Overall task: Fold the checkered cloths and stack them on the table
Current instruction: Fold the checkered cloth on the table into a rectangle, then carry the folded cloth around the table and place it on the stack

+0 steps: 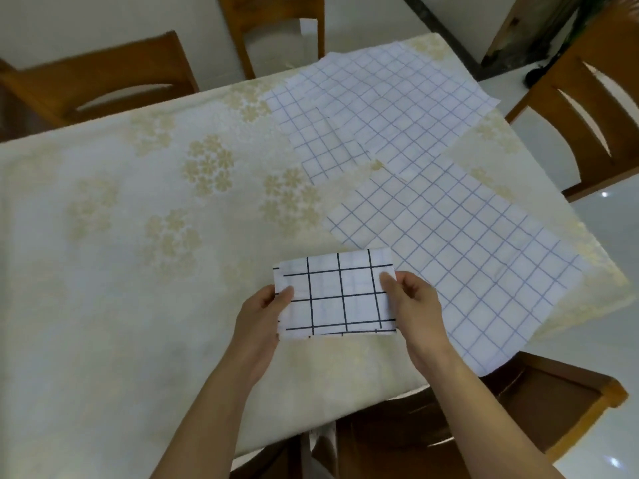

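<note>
Holding the folded cloth (337,293) between both hands, I am keeping it just above the near part of the table (103,271), a little right of its middle. It is a small white rectangle crossed by dark lines, several layers thick. My left hand (264,318) is gripping its left edge, thumb lying on top and fingers curled underneath. My right hand (413,305) is pinching the right edge the same way, thumb on the upper face.

Just to the right, an unfolded checkered cloth (460,257) is lying flat, its near right corner hanging past the table edge. Farther away, at the far right corner, two more open checkered cloths (373,108) are overlapping each other; their grids are paler and bluer than the one I am holding.

A cream tablecloth with pale gold flower clusters is covering the table. Wooden chairs are standing around it: one at the far left (100,81), one at the far side (273,25), one on the right (587,108), and one near me (518,409), below my right forearm.
</note>
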A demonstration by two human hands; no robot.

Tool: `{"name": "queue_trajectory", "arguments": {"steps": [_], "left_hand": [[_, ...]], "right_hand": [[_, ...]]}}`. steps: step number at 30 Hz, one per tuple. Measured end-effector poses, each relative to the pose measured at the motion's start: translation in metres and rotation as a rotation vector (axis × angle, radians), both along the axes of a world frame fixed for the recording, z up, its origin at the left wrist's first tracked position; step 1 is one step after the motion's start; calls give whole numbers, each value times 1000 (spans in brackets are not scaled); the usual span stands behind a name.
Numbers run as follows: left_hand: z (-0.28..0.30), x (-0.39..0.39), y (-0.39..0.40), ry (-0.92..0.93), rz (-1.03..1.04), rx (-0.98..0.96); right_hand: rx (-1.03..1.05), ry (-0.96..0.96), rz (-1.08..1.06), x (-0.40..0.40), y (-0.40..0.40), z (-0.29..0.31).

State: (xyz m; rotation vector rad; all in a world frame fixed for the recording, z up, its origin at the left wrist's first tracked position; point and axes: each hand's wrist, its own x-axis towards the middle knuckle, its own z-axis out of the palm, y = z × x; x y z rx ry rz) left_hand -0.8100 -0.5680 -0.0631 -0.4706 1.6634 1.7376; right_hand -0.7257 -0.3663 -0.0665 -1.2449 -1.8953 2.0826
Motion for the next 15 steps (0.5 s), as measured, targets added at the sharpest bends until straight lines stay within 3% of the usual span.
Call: {"name": "queue_trajectory", "arguments": {"steps": [6, 10, 15], "left_hand": [[4, 46, 2, 292, -5, -303], [12, 74, 18, 410, -13, -421], [8, 109, 40, 477, 128, -540]], "right_hand": [[458, 46, 154, 15, -7, 19], [564, 80, 263, 26, -1, 18], [562, 112, 389, 37, 18, 10]]}}
